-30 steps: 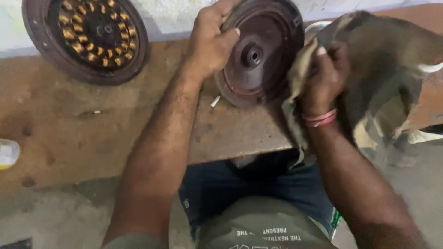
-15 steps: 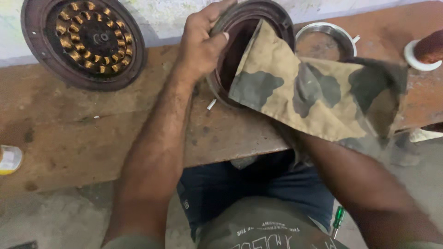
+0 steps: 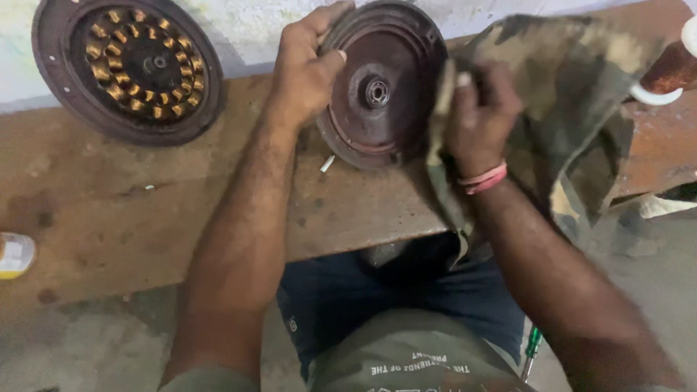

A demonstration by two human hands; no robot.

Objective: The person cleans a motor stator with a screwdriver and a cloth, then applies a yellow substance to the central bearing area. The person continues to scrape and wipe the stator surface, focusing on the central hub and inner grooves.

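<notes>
Head view showed the left hand (image 3: 308, 72), fingers clasping the round motor cover's (image 3: 381, 83) rim on the worktop (image 3: 145, 218); right hand (image 3: 479, 120) fingers gripped a camouflage cloth (image 3: 573, 94).

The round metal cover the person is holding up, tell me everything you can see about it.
The round metal cover is a dark reddish-brown dished disc, dull and grimy, with a raised rim and a small central hub holding what looks like a bearing. It stands tilted on edge on the worn wooden bench, hollow side toward the camera. The left hand grips its upper left rim; the right hand, holding a camouflage cloth, is at its right edge.
</notes>
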